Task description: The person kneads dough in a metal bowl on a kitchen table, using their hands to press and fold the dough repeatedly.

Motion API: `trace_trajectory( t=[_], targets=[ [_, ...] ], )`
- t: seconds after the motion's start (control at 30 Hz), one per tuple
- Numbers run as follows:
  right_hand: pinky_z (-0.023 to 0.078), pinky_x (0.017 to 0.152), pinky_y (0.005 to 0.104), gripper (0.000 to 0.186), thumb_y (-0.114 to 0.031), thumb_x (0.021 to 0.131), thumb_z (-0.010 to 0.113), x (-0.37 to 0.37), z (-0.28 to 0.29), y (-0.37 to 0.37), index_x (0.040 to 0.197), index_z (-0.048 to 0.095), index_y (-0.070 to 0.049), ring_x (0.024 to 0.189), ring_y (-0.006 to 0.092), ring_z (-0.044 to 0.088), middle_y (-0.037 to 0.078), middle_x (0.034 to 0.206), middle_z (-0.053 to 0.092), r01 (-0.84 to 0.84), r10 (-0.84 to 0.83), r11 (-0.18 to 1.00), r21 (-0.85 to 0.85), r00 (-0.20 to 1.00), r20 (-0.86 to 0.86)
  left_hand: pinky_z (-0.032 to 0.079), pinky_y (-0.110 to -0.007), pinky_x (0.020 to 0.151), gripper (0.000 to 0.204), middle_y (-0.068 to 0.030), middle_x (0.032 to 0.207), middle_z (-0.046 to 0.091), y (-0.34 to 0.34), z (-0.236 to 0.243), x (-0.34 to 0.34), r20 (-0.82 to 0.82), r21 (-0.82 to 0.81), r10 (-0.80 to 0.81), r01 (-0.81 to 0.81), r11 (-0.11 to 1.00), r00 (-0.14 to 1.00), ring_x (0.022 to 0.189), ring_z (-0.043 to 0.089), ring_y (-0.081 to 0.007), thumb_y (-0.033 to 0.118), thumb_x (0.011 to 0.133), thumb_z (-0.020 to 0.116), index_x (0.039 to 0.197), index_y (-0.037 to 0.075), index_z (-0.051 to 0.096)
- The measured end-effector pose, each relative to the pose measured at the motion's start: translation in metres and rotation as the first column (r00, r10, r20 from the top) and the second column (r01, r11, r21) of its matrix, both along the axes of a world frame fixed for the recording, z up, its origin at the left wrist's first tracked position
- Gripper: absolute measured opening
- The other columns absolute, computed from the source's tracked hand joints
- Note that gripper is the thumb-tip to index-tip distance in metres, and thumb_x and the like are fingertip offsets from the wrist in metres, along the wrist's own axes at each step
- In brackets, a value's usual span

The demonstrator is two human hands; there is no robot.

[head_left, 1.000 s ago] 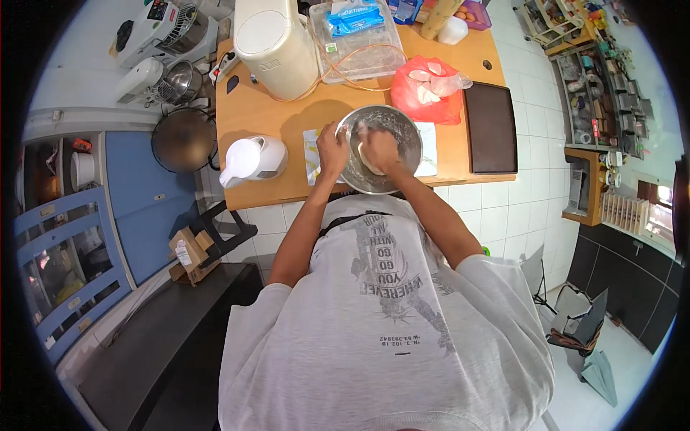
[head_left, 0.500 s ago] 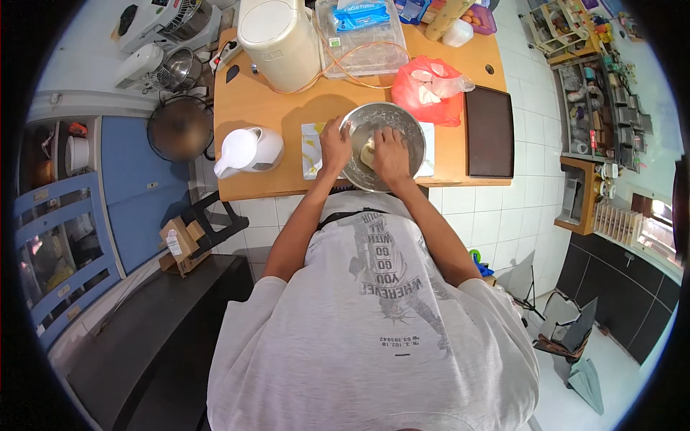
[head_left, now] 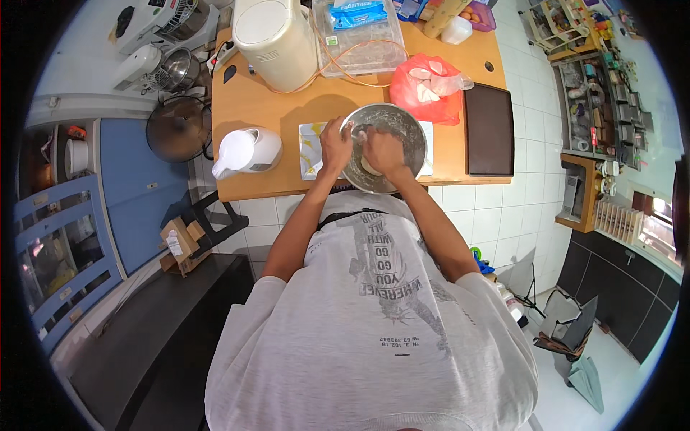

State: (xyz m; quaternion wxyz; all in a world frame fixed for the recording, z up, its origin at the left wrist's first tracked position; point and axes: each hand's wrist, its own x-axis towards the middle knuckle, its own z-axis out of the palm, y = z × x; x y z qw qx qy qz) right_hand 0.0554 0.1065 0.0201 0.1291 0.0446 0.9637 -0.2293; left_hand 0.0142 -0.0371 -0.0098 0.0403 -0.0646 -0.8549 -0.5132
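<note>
A metal mixing bowl (head_left: pixel 411 133) rests near the front edge of the table, its inner wall smeared with pale residue. My left hand (head_left: pixel 336 147) is closed round the bowl's left rim. Inside the bowl, my right hand (head_left: pixel 383 152) has its fingers curled down on a lump of pale dough (head_left: pixel 370 167). Much of the dough is hidden under that hand, and its fingertips are hard to make out. Beneath the bowl lies a white and yellow sheet (head_left: pixel 310 154), showing on both sides.
Left of the bowl stands a white pitcher (head_left: pixel 248 149). A red plastic bag (head_left: pixel 431 90) and a dark tray (head_left: pixel 490 131) are to the right. Farther back are a cream appliance (head_left: pixel 277 43) with a cable and a clear plastic box (head_left: pixel 366 50) with a tissue pack on it.
My right hand has shifted slightly left in the bowl, its fingers curling more and covering the upper part of the dough. My left hand keeps its hold on the rim.
</note>
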Motion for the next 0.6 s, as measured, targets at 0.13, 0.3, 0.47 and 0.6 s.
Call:
trace_trajectory(
  t=[0.13,0.3,0.47,0.6],
  targets=[
    [0.056,0.091,0.0536,0.032,-0.032,0.104,0.054,0.012,-0.036,-0.013,0.109,0.065,-0.002,0.111,0.0374,0.068,0.022,0.118,0.067,-0.119,0.137,0.984,0.132,0.981,-0.135,0.051,-0.050,0.079,0.016,-0.0260,0.096,0.069,-0.004,-0.002,0.001,0.044,-0.013,-0.005,0.005,1.000,0.999,0.091,0.067,-0.0482,0.011,0.099,0.068,0.107,-0.003,0.069],
    [0.059,0.080,0.0507,0.028,-0.031,0.099,0.060,0.024,-0.046,-0.006,0.103,0.060,-0.003,0.100,0.0390,0.070,0.020,0.102,0.067,-0.221,0.245,0.968,0.121,0.938,-0.244,0.051,-0.049,0.077,0.017,-0.0261,0.094,0.069,-0.001,0.001,0.002,-0.011,0.002,-0.027,0.027,1.000,1.000,0.089,0.066,-0.0491,0.013,0.100,0.068,0.106,-0.003,0.069],
    [0.060,0.079,0.0475,0.026,-0.031,0.098,0.060,0.000,-0.057,0.000,0.099,0.060,-0.005,0.097,0.0354,0.070,0.017,0.097,0.067,-0.218,0.229,0.973,0.073,0.949,-0.217,0.051,-0.049,0.077,0.016,-0.0266,0.095,0.069,-0.001,0.000,0.001,0.037,-0.026,-0.004,0.005,1.000,0.999,0.089,0.066,-0.0493,0.011,0.100,0.068,0.106,-0.004,0.069],
    [0.059,0.084,0.0480,0.025,-0.030,0.100,0.058,-0.001,-0.057,-0.006,0.103,0.061,-0.005,0.100,0.0355,0.070,0.017,0.101,0.067,-0.185,0.198,0.979,0.082,0.962,-0.187,0.051,-0.051,0.078,0.015,-0.0269,0.097,0.068,-0.001,0.002,0.004,0.013,-0.022,0.012,-0.012,1.000,1.000,0.091,0.065,-0.0501,0.007,0.099,0.066,0.109,-0.003,0.069]
  ],
)
